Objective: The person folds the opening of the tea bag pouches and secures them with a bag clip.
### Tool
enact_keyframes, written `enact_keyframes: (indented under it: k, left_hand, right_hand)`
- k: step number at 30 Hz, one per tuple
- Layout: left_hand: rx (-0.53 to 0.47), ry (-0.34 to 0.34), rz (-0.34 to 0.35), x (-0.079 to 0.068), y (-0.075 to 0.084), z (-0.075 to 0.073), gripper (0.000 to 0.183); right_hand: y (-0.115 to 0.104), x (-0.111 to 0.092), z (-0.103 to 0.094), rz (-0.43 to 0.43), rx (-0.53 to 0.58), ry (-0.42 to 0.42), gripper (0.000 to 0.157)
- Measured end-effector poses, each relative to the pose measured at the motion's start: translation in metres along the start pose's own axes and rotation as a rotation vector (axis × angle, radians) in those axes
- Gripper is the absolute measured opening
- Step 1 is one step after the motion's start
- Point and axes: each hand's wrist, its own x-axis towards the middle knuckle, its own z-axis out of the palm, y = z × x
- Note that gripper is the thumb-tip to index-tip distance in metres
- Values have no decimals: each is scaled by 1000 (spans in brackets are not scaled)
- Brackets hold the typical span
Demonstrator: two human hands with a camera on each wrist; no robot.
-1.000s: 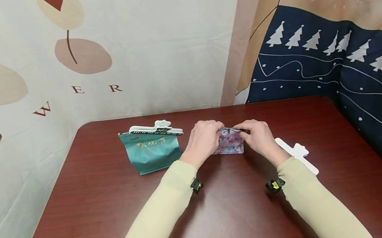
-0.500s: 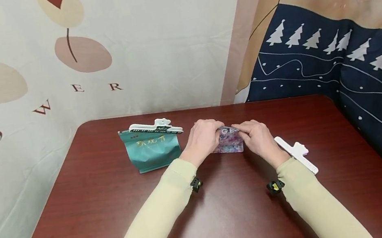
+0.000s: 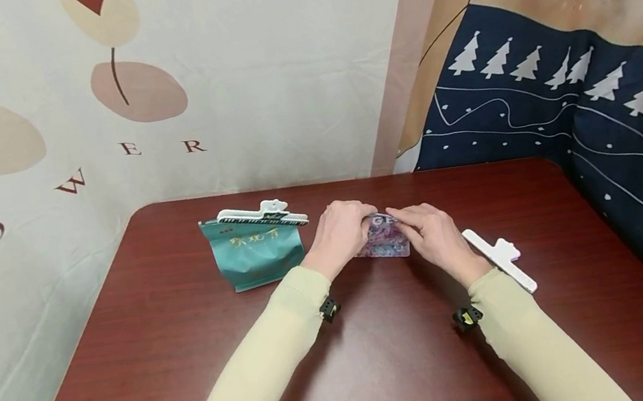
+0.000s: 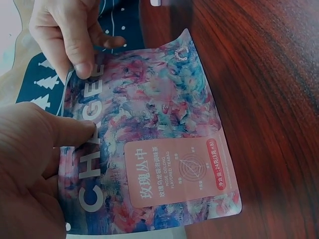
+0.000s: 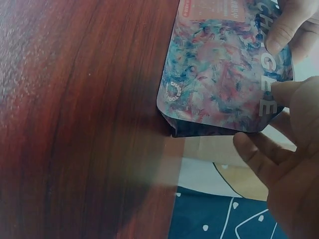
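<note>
Both hands hold a tea bag pouch (image 4: 149,99) with a pink and blue painted pattern, a pink label and the letters CHAGEE. The pouch stands on the table in the head view, partly hidden by the hands. My left hand (image 3: 342,233) pinches its top edge near the middle, thumb on the printed front. Closer to the right end of that edge, my right hand (image 3: 434,236) pinches it too, its thumb over the last letters. In the right wrist view the right hand's other fingers (image 5: 256,154) lie behind and beside the pouch.
To the left stands a teal pouch (image 3: 258,258) with a white sealing clip (image 3: 261,217) across its top. Another white clip (image 3: 500,260) lies on the table beside the right wrist. A patterned cloth (image 3: 279,82) hangs behind the dark red table (image 3: 383,364).
The right hand has slid slightly left along the pouch's top edge, towards the left hand. The left hand and the pouch have stayed nearly where they were.
</note>
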Motion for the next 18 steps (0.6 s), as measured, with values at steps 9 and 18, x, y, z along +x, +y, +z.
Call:
enact_keyframes:
  k: [9, 18]
  left_hand:
    - [-13, 12, 10, 1, 0, 1, 19]
    - [-49, -30, -12, 2, 0, 0, 18]
  right_hand:
    - [1, -4, 3, -97, 34, 160, 29]
    - [0, -5, 2, -75, 59, 102, 30]
